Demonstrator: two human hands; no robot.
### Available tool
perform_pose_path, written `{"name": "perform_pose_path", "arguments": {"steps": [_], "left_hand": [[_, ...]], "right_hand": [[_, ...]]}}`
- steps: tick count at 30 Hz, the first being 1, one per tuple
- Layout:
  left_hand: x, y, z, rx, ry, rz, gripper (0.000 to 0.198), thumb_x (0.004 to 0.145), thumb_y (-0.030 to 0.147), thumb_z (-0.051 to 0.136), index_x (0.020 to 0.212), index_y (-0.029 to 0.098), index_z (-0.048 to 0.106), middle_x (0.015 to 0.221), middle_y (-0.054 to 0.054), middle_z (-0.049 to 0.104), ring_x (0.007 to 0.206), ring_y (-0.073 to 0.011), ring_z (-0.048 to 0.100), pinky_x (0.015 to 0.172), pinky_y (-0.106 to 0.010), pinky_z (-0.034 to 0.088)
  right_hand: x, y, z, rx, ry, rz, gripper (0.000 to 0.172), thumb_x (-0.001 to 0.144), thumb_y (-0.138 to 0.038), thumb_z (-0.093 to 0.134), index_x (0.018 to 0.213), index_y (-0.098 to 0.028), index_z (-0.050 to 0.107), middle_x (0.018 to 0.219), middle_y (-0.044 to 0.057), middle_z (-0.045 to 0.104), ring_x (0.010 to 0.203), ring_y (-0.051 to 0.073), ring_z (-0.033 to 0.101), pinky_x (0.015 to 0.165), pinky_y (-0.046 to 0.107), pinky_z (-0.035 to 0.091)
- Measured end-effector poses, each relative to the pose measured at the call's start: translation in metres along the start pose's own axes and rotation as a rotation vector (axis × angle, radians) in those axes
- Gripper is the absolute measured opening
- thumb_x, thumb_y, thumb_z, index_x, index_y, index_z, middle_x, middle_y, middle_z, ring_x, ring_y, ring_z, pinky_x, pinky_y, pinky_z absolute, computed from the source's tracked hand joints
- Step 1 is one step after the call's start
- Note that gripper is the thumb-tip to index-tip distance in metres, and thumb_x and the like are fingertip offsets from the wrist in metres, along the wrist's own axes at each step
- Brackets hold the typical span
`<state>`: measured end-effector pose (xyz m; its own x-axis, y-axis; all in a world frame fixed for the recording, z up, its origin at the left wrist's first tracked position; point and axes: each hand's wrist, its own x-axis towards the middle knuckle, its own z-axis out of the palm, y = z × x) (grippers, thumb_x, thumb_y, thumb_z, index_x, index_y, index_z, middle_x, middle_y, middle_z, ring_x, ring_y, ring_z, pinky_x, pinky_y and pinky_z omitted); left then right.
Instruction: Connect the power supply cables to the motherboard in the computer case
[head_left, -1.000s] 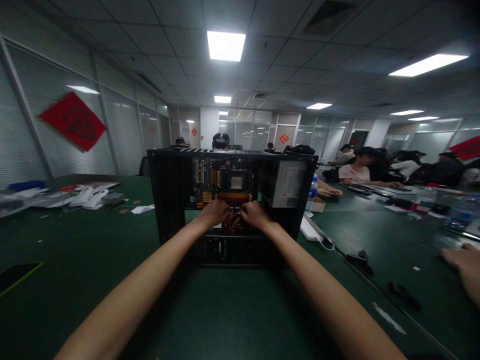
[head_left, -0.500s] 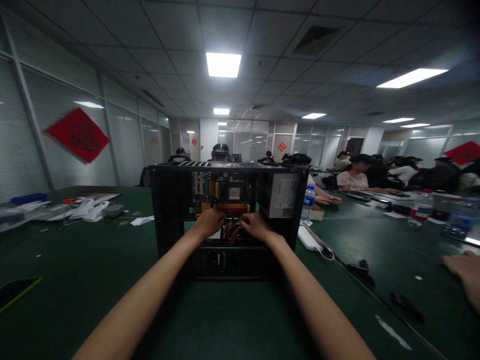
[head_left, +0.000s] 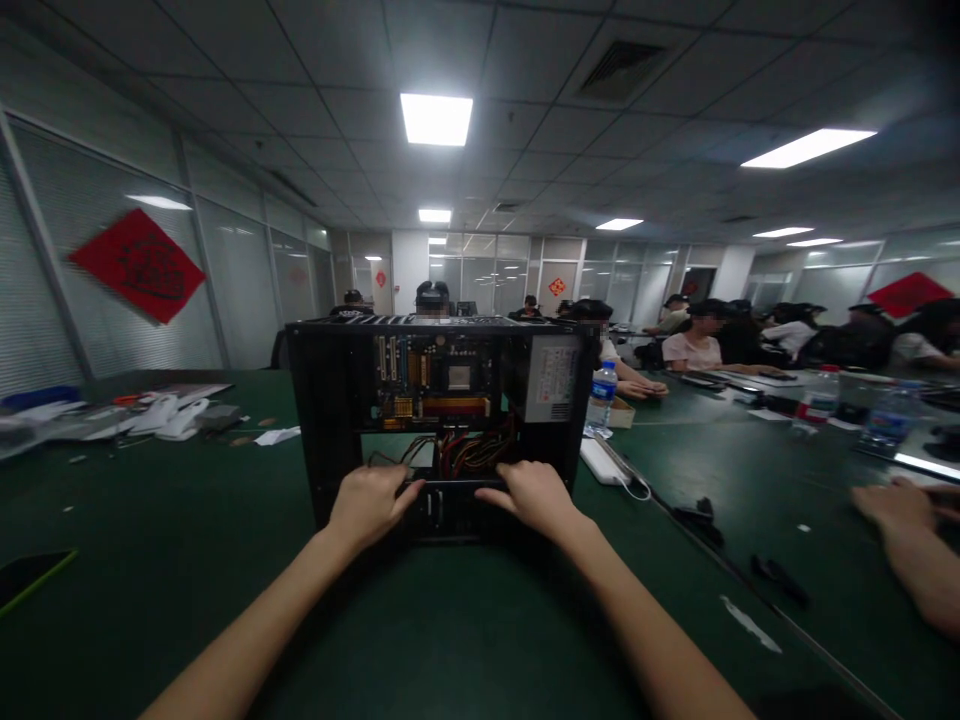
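In front of me an open black computer case (head_left: 322,400) stands on the green table. A motherboard (head_left: 472,360) shows inside it, with red and yellow slots (head_left: 454,408) along its lower edge. The power supply (head_left: 551,375) sits at the upper right, and a bundle of cables (head_left: 476,452) hangs below the board. My left hand (head_left: 371,505) is closed over the case's lower front rail, thumb pointing inward. On the same rail to the right, my right hand (head_left: 536,497) grips in the same way. The fingertips of both hands are hidden behind the rail.
A water bottle (head_left: 602,392) and a white device with a cable (head_left: 606,462) are right of the case. Black objects (head_left: 780,580) lie farther right, near another person's hand (head_left: 896,525). Papers and plastic (head_left: 172,412) lie left; a green-edged device (head_left: 34,580) is nearer.
Both hands have come down and out from the cables below the motherboard onto the lower rail, moving apart. More of the cables shows. The view has shifted slightly.
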<state>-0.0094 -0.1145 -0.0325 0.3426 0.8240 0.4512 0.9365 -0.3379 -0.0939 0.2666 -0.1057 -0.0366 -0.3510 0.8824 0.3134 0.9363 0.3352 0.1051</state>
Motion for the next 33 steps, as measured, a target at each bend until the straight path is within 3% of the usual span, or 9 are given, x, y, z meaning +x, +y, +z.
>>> {"name": "perform_pose_path", "arguments": {"steps": [5,11,21,27,33], "left_hand": [[-0.009,0.002,0.008,0.049,0.05,-0.004,0.057,0.101,0.057,0.03,0.087,0.017,0.068,0.085,-0.011,0.074,0.078,-0.0255,0.07,0.071,-0.032,0.048],[-0.009,-0.004,0.006,0.008,0.079,0.117,0.046,0.101,0.053,0.038,0.089,0.017,0.065,0.089,-0.01,0.073,0.082,-0.0259,0.069,0.073,-0.033,0.048],[-0.011,-0.005,0.006,-0.013,0.086,0.118,0.044,0.101,0.051,0.039,0.089,0.017,0.064,0.089,-0.01,0.073,0.081,-0.0241,0.068,0.073,-0.033,0.048],[-0.012,-0.004,0.005,-0.011,0.096,0.118,0.043,0.1,0.051,0.041,0.091,0.017,0.066,0.091,-0.011,0.074,0.082,-0.025,0.069,0.075,-0.034,0.049],[-0.013,-0.003,0.003,-0.022,0.112,0.125,0.041,0.101,0.049,0.042,0.09,0.018,0.066,0.089,-0.01,0.074,0.08,-0.0259,0.069,0.072,-0.035,0.049]], "right_hand": [[-0.002,-0.003,0.002,-0.025,0.024,0.047,0.063,0.092,-0.071,0.042,0.097,-0.017,0.074,0.089,0.017,0.075,0.085,0.03,0.073,0.07,0.033,0.05],[-0.003,-0.005,0.005,-0.034,0.062,0.062,0.062,0.093,-0.07,0.042,0.099,-0.016,0.072,0.089,0.017,0.075,0.086,0.03,0.074,0.072,0.034,0.051],[-0.002,-0.011,0.006,-0.056,0.083,0.125,0.061,0.092,-0.071,0.045,0.096,-0.015,0.07,0.088,0.016,0.074,0.085,0.029,0.074,0.07,0.031,0.05],[-0.002,-0.013,0.006,-0.065,0.094,0.133,0.072,0.092,-0.077,0.033,0.096,-0.015,0.07,0.088,0.016,0.074,0.086,0.03,0.074,0.07,0.033,0.051],[-0.003,-0.012,0.007,-0.064,0.106,0.145,0.064,0.091,-0.073,0.043,0.096,-0.016,0.071,0.088,0.015,0.075,0.084,0.03,0.074,0.069,0.033,0.051]]}}
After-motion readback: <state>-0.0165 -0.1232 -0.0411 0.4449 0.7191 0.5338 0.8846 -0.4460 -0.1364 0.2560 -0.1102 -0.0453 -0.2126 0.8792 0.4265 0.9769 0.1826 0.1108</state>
